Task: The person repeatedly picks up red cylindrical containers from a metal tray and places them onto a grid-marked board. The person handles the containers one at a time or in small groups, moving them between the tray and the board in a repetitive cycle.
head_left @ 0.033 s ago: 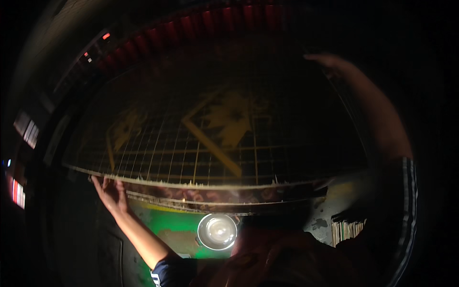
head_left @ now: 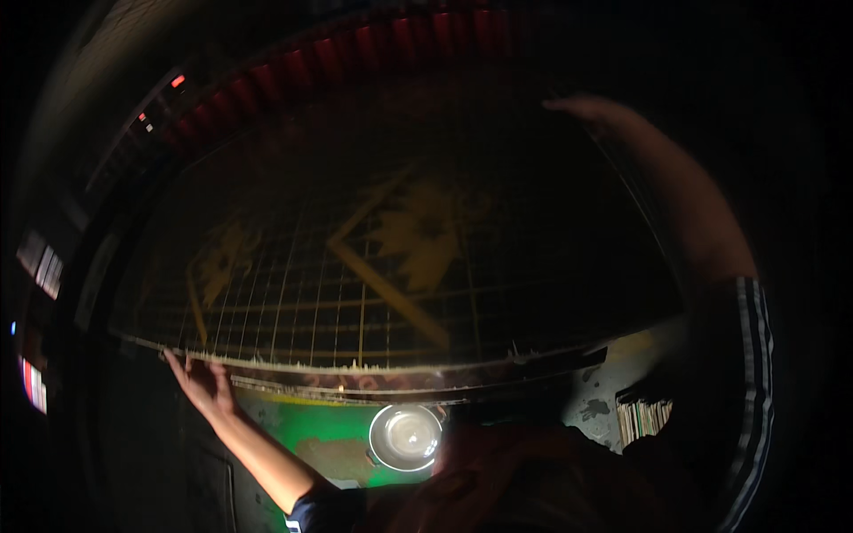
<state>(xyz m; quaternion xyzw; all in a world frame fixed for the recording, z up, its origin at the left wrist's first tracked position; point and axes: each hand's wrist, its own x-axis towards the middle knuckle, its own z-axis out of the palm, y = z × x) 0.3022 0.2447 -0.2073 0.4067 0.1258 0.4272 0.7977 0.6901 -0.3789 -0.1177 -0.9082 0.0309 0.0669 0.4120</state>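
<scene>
A large dark sheet (head_left: 284, 266) with a yellowish grid and jagged flower-like figures spreads across the middle. Its near edge is pale and ragged. At the near left corner, my left hand (head_left: 209, 386) grips that edge, thumb apart from the fingers, some fingertips hidden by the sheet. My right arm reaches far forward along the right side, and my right hand (head_left: 595, 114) holds the far right edge. Only one stretched digit there shows well; the others are lost in the dark.
Below the near edge lies another layer with a pale rim (head_left: 302, 389). A round metal pot (head_left: 405, 437) stands on the green-lit floor (head_left: 311, 444). At the right is a stack of thin, flat pieces (head_left: 644, 419). Red folds (head_left: 329, 58) line the far side.
The sheet's near edge and my left hand have moved slightly lower, hiding more of the layer beneath. My right hand has shifted slightly left with the sheet's edge.
</scene>
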